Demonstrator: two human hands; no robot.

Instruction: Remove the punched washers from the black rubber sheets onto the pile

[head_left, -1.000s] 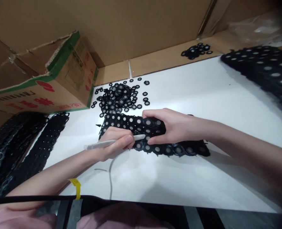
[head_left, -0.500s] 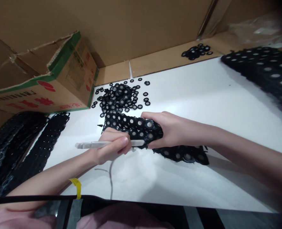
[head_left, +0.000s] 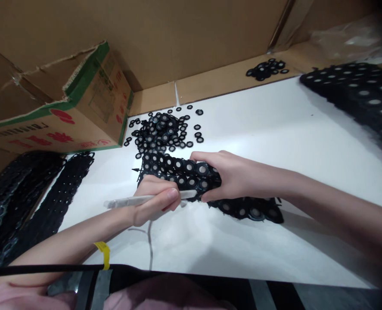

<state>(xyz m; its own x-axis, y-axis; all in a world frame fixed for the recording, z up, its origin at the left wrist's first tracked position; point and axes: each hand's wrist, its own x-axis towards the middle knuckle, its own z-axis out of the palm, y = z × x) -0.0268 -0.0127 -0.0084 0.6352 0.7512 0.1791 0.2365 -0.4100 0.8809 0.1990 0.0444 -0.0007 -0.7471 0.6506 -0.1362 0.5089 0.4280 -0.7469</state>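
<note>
A black sheet (head_left: 191, 168) dotted with pale discs lies on the white table (head_left: 258, 120), its near part bunched up under the right hand (head_left: 221, 175). That hand spans it, thumb on the near edge, fingers over the far edge, so the sheet sits between them, apparently to keep it steady. The left hand (head_left: 160, 198) has its fingers closed around a white pen (head_left: 126, 201), slanted low, probably for control; its tip meets or nearly meets the sheet just beside the right thumb. Beyond the sheet's far left end is a heap of loose rings (head_left: 160, 131), seemingly within easy reach. Farther out stand a cardboard box (head_left: 103, 94), a black strip (head_left: 71, 185) and, at right, another dotted sheet (head_left: 368, 94).
</note>
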